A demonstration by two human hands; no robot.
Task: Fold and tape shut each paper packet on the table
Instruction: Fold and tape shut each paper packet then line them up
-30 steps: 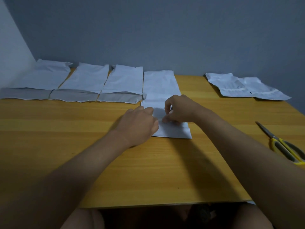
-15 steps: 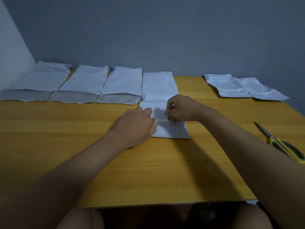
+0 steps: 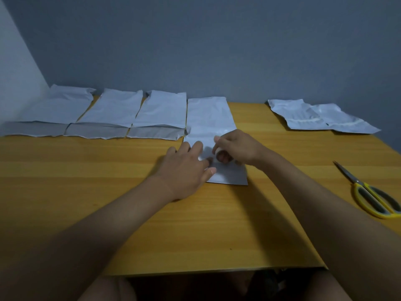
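Observation:
A white paper packet [image 3: 209, 115] lies flat at the table's middle, its near end towards me. My left hand [image 3: 186, 168] rests on its left part with fingers laid fairly straight on the paper. My right hand [image 3: 237, 148] hovers over the packet's middle, fingers curled round a small tape roll [image 3: 221, 157] with a brown core. Three more packets [image 3: 112, 107] lie side by side at the far left, their near flaps folded over. Two crumpled packets [image 3: 299, 115] overlap at the far right.
Yellow-handled scissors [image 3: 373, 196] lie near the table's right edge, blades pointing away from me. The wooden table [image 3: 86, 174] stands against a grey wall. My knees show below its near edge.
My right hand has turned so the tape roll's core faces me and has shifted slightly away from me. My left hand's fingers have spread flatter on the packet.

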